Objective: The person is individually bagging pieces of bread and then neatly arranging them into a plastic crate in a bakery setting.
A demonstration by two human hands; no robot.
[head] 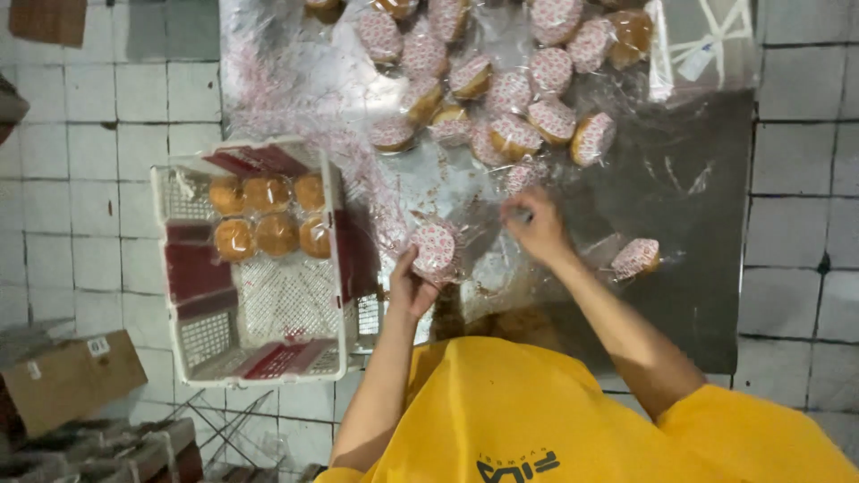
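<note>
Red-and-white printed wrap covers the bun (pixel 434 248) that sits at the near middle of the table (pixel 707 224), and this bun is the thing in hand. In the head view, the left hand (pixel 410 288) comes up from the near edge and cups the bun from below, thumb and fingers closed round its near side. The right hand (pixel 535 225) lies just to the right of the bun and a little farther from the near edge, fingers curled and pinching something small, seemingly the clear film (pixel 483 228) that runs off the bun; what exactly it grips I cannot tell. So the bun lies between the two hands, touching the left and near the right. It is round, with no long axis to speak of.

A white crate (pixel 259 259) stands off the table's left edge, nearer the left hand, with six bare golden buns (pixel 268 217) in two rows at its far end. A heap of wrapped buns (pixel 510 89) lies along the far edge, and one wrapped bun (pixel 637 257) lies alone right of the right forearm.
</note>
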